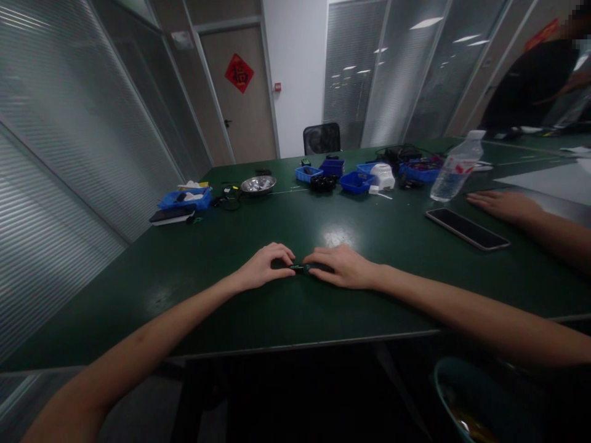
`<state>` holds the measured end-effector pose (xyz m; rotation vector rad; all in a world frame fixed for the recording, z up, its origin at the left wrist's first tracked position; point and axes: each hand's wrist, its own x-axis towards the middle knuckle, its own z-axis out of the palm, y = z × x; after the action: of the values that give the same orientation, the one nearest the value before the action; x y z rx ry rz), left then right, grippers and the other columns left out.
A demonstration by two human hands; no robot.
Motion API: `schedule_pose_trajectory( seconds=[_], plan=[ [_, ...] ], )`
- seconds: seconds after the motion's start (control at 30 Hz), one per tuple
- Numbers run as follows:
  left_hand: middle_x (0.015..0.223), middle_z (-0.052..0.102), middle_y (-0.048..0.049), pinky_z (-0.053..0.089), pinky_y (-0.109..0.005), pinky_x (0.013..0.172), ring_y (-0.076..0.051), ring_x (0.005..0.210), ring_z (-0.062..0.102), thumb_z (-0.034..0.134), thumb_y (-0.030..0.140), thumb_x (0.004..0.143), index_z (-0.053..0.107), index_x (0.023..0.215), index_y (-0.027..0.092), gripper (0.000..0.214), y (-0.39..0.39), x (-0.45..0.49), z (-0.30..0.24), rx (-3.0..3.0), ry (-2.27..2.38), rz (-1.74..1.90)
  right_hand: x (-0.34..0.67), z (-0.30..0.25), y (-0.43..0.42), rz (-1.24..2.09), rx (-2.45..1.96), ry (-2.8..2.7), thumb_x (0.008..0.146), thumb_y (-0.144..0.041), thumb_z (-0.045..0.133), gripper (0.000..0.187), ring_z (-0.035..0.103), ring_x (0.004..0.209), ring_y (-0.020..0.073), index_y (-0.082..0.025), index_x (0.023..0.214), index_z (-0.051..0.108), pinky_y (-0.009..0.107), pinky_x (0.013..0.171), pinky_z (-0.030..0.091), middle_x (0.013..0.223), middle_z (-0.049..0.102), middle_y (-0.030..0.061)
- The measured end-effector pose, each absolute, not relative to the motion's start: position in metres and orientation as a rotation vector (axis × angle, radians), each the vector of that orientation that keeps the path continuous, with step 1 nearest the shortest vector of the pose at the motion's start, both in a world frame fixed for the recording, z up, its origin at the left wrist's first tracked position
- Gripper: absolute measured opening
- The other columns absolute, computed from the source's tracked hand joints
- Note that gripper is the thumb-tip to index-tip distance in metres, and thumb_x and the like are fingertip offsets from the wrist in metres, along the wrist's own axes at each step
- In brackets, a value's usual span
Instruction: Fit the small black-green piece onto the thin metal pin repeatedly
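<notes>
A small, thin dark object with green on it (299,267) lies low over the green table, between my two hands. My left hand (265,266) pinches its left end with thumb and fingertips. From the other side my right hand (344,266) curls its fingers and thumb around its right end, where a black part shows under the fingers. Its exact kind is too small and blurred to make out, and both ends are partly hidden by my fingers.
A phone (467,228) and a water bottle (458,166) stand between me and another person's hand (505,206) on the right. Farther back are a metal bowl (258,186), blue trays (357,183) and black cables. A bin (446,394) is below the table edge.
</notes>
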<state>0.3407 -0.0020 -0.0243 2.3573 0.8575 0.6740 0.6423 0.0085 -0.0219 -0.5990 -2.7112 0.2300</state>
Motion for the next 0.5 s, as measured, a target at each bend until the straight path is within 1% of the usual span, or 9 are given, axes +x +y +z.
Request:
schedule_pose_trajectory(
  seconds=[0.2,0.37,0.5],
  plan=[
    [0.127,0.072,-0.0102,0.047,-0.044,0.108,-0.027,0.123,0.063,0.076,0.042,0.099,0.076,0.099,0.02,0.022,0.0037,0.3379,-0.0297,2.365,0.836,0.672,0.6376,-0.0202,0.0046,0.26,-0.685,-2.714,0.114,-0.045,0.046,0.037,0.071,0.086,0.0202,-0.023,0.137,0.065,0.033,0.073,0.05,0.119,0.076,0.0093],
    [0.127,0.072,-0.0106,0.047,-0.044,0.107,-0.028,0.122,0.064,0.081,0.044,0.095,0.076,0.099,0.02,0.026,0.0067,0.3375,-0.03,2.379,0.812,0.657,0.6351,-0.0234,0.0048,0.202,-0.775,-2.725,0.115,-0.041,0.04,0.037,0.07,0.085,0.0208,-0.02,0.138,0.06,0.035,0.075,0.05,0.118,0.075,0.0112],
    [0.125,0.072,-0.0113,0.047,-0.044,0.107,-0.028,0.121,0.064,0.081,0.044,0.095,0.076,0.099,0.019,0.025,0.0074,0.3341,-0.0282,2.389,0.797,0.684,0.6353,-0.0255,0.0062,0.204,-0.808,-2.723,0.115,-0.041,0.041,0.035,0.072,0.09,0.0226,-0.02,0.136,0.059,0.036,0.079,0.052,0.121,0.075,0.0114]
  ],
)
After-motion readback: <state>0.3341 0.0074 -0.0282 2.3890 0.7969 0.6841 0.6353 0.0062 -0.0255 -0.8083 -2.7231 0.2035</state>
